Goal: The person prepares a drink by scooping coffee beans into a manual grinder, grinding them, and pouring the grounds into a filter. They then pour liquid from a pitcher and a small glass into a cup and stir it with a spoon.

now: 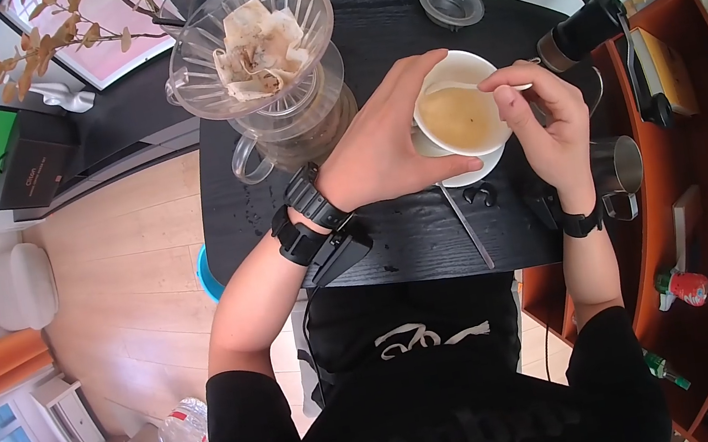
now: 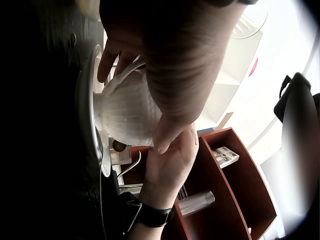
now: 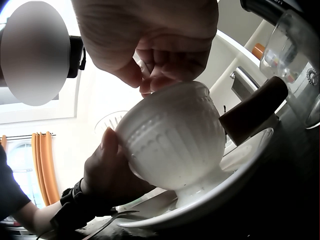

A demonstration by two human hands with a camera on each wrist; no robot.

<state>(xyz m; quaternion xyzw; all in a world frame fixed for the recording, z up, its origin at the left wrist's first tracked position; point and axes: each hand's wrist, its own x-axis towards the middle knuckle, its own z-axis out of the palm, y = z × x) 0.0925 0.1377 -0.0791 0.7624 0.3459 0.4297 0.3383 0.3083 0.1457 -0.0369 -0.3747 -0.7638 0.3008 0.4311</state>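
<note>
A white ribbed cup [image 1: 460, 116] with pale yellow-brown liquid stands on a white saucer [image 3: 235, 192]. My left hand [image 1: 387, 137] grips the cup from the left, thumb along the near side and fingers round the far side. At the cup's right rim my right hand [image 1: 549, 121] pinches a slim white handle [image 1: 522, 87] between thumb and fingers; its other end is hidden. A metal spoon [image 1: 469, 231] lies by the saucer, its handle towards the table's near edge. The cup's looped handle [image 2: 127, 71] shows beside my left fingers in the left wrist view.
To the left, a glass dripper [image 1: 191, 71] with a used paper filter [image 1: 262, 50] sits on a glass server [image 1: 304, 136]. A hand grinder [image 1: 574, 33] and a metal pitcher [image 1: 618, 165] stand right. A clear lid [image 1: 451, 4] lies behind on the black table [image 1: 413, 244].
</note>
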